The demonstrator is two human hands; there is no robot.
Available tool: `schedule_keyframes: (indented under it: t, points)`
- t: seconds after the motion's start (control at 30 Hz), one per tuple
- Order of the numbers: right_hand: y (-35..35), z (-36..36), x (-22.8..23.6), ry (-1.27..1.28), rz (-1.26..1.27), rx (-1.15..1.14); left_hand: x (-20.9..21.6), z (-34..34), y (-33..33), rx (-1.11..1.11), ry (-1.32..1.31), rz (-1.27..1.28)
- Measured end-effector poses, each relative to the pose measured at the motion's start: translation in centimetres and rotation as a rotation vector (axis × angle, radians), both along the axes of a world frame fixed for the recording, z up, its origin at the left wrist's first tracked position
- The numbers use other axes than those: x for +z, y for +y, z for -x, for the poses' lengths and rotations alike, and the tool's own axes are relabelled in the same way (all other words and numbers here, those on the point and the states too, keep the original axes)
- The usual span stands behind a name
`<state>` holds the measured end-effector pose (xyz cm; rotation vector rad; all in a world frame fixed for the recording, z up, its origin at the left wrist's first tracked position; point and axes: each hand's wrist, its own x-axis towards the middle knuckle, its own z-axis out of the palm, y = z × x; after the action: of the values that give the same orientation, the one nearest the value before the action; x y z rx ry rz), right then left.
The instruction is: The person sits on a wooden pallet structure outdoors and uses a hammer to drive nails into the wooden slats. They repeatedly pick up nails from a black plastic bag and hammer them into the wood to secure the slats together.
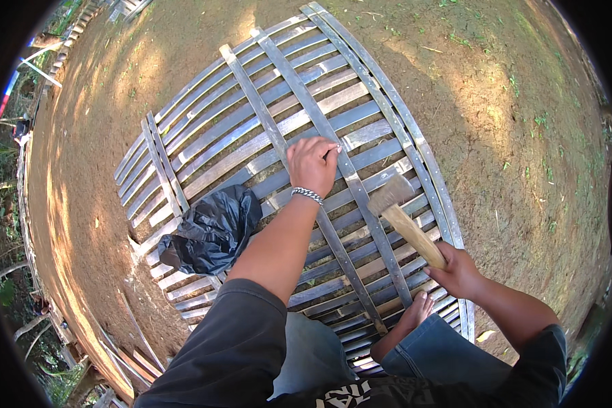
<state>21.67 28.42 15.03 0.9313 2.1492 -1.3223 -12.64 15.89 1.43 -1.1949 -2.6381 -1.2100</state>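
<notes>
Hands apart; the right hand (pixel 455 273) grips the mallet (pixel 415 234), its head right of the left hand (pixel 313 164); that hand is nearer the batten (pixel 359 190), which slants upper left to lower right; its pinch, I cannot tell.

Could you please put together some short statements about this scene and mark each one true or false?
1. The right hand has its grip on a wooden-handled mallet. True.
2. The black bag lies to the right of the mallet. False: the black bag is to its left, beside the left arm.
3. The left arm wears a chain bracelet. True.
4. The left hand is down at the panel's slats. True: the left hand is there.
5. The visible foot wears a boot. False: the foot is bare.
</notes>
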Motion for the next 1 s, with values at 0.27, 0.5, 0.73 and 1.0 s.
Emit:
schedule_keyframes:
  t: [0.27, 0.5, 0.73, 1.0]
  points:
    - [-2.7, 7.4, -3.7, 0.255, -0.039, -0.102, -0.1, 0.2, -0.2, 0.022, -0.018, 0.033]
    - [-1.8, 10.2, -5.6, 0.388, -0.279, 0.043, 0.3, 0.1, 0.1, 0.018, -0.045, 0.045]
    - [-0.5, 11.2, -4.7, 0.276, -0.288, 0.086, 0.3, 0.2, 0.0, 0.028, -0.048, 0.059]
    - [0.1, 12.1, -4.6, 0.316, -0.320, 0.141, 0.4, 0.1, 0.1, 0.034, -0.036, 0.042]
